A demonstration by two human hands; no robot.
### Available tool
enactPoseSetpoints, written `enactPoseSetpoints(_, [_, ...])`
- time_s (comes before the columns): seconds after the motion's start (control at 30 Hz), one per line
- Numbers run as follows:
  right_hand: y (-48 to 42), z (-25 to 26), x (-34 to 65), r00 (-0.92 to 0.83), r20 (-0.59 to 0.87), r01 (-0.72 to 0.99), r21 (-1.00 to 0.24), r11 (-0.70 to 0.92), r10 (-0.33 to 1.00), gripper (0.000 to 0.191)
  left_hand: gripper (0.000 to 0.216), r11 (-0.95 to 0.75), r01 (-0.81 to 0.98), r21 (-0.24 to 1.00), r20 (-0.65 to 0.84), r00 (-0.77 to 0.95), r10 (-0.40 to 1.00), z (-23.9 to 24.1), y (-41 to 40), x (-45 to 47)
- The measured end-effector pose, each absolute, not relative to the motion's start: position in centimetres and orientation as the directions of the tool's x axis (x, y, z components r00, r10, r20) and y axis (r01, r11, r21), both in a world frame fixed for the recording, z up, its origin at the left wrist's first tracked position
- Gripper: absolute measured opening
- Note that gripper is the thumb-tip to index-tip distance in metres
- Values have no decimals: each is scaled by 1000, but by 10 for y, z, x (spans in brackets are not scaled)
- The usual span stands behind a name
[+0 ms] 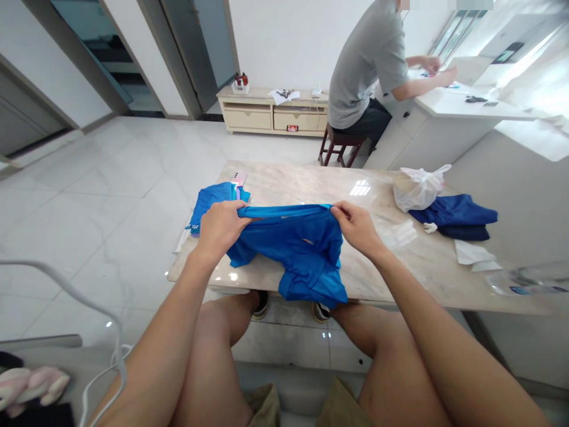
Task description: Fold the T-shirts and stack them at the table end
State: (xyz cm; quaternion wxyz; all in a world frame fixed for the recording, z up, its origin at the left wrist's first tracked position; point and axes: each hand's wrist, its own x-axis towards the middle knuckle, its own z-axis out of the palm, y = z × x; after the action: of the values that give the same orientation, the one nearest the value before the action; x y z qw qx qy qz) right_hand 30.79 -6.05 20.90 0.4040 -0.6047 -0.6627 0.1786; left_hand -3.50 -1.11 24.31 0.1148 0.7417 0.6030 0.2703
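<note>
A bright blue garment (288,237) is stretched between my two hands over the near edge of the marble-topped table. My left hand (224,225) pinches one end of its straight upper edge. At the other end, my right hand (355,225) grips the corner between thumb and fingers. The lower part of the cloth hangs in loose folds, partly past the table's front edge. Just beyond my left hand lies a stack of folded blue clothes (213,196). I cannot tell which kind of garment I hold.
On the table (288,178) are a pink phone (239,177), a white plastic bag (420,188), dark blue clothing (462,216) and a clear plastic bottle (527,281). A person in a grey shirt (368,65) sits on a stool (341,142) at a white desk. Behind stands a low cabinet (249,110).
</note>
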Motion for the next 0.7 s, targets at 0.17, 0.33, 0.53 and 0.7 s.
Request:
enactPoseSetpoints(0.17, [-66,221,317,144,392,653,-728,210,909,46,59,-232,724,649,-297,523,799,224,-11,-38])
enactPoseSetpoints(0.33, [-69,220,322,180,414,703,-688,178,892,44,64,-166,653,739,-361,592,721,230,-13,-27])
enactPoseSetpoints(0.53, [-74,219,340,184,479,869,-487,86,858,39,68,-168,474,864,-78,456,886,239,-4,-23])
enactPoseSetpoints(0.7, [-72,230,339,207,429,940,-336,-58,879,51,58,-256,630,733,-197,558,806,237,-4,-19])
